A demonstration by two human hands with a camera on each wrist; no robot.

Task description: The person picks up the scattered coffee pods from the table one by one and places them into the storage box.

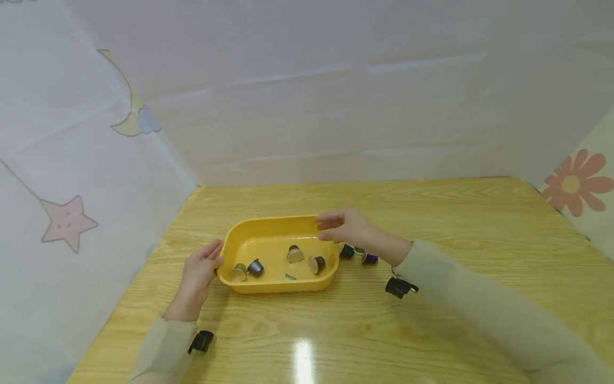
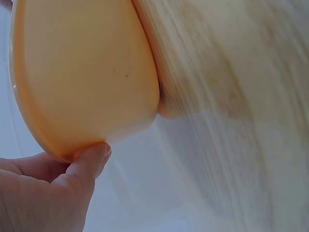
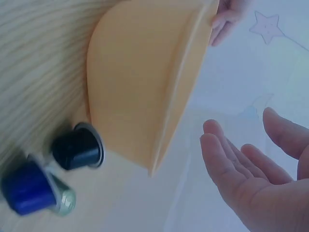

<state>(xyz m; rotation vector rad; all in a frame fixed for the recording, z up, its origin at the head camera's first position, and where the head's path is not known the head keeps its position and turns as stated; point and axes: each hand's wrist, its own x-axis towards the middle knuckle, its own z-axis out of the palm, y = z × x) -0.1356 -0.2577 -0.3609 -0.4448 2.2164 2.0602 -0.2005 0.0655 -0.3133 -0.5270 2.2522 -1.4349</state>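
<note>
A yellow plastic tub (image 1: 278, 288) stands on the wooden table with several coffee capsules spread over its floor. Among them are a dark grey capsule (image 1: 256, 268), a green one (image 1: 238, 272) and a black one (image 1: 317, 264). At the tub's left end my left hand (image 1: 199, 272) pinches the rim, its thumb (image 2: 91, 157) against the outer wall. Above the right end hovers my right hand (image 1: 347, 229), fingers loosely extended, holding nothing. Outside the tub, beneath that hand, lie a black capsule (image 3: 78, 146), a blue capsule (image 3: 30, 187) and a pale green capsule (image 3: 65, 197).
Pale printed sheets (image 1: 307, 117) rise behind the table (image 1: 431, 213) and along both sides. A black wrist device (image 1: 400, 287) hangs at the right sleeve, another black device (image 1: 200, 341) at the left.
</note>
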